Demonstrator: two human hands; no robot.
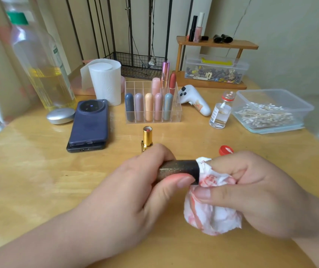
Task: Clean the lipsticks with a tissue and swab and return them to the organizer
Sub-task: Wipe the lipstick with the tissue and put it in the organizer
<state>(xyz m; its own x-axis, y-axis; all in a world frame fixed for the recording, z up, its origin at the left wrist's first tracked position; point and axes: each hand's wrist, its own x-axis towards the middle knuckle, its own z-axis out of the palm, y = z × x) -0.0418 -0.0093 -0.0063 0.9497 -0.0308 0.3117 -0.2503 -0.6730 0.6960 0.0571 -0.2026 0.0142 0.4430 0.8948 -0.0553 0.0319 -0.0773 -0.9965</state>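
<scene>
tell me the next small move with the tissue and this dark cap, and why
Probably twist the tissue against the end of the dark cap, turning a cleaner fold to it. The left hand grips the cap, the right hand pinches the tissue pressed at its end, and that part is stained red. The gold lipstick stands uncapped on the table.

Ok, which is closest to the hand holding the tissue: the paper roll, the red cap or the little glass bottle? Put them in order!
1. Red cap, on the table just beyond the right hand.
2. Little glass bottle, farther back, right of the organizer.
3. Paper roll, far back on the left.
</scene>
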